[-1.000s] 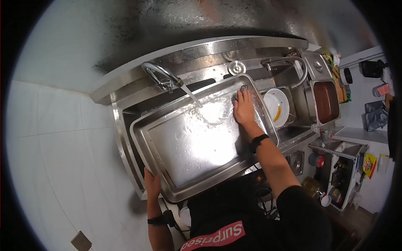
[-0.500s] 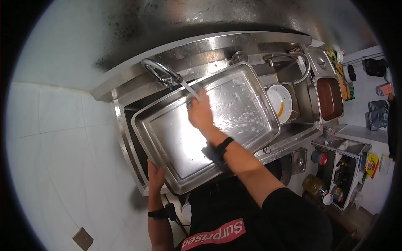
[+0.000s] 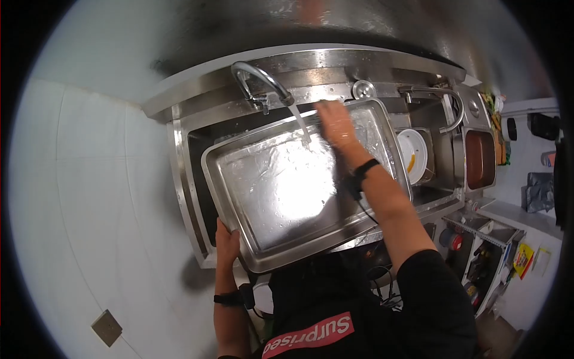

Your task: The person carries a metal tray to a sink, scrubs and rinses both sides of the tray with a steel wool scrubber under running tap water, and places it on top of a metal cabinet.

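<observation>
A large rectangular metal tray (image 3: pixel 269 230) rests tilted over the sink (image 3: pixel 206 209), its inside wet and shiny. My left hand (image 3: pixel 227 244) grips the tray's rim at the near left side, thumb over the edge. Near the far rim, my right hand (image 3: pixel 338 127) presses down inside the tray with curled fingers, blurred by motion; whatever lies under them I cannot make out. From the curved faucet (image 3: pixel 263 75) a stream of water (image 3: pixel 301 122) falls into the tray, just left of my right hand.
To the right, a white bowl (image 3: pixel 412 157) with a yellow streak sits in another basin beside a second faucet (image 3: pixel 445 96). A brown-looking rectangular pan (image 3: pixel 480 160) stands beyond. A shelf rack (image 3: pixel 487 263) is at the lower right; a tiled wall (image 3: pixel 89 209) borders the left.
My right hand has moved to the right and toward the far rim, away from the water stream. My left hand still holds the tray edge. The camera view has shifted slightly.
</observation>
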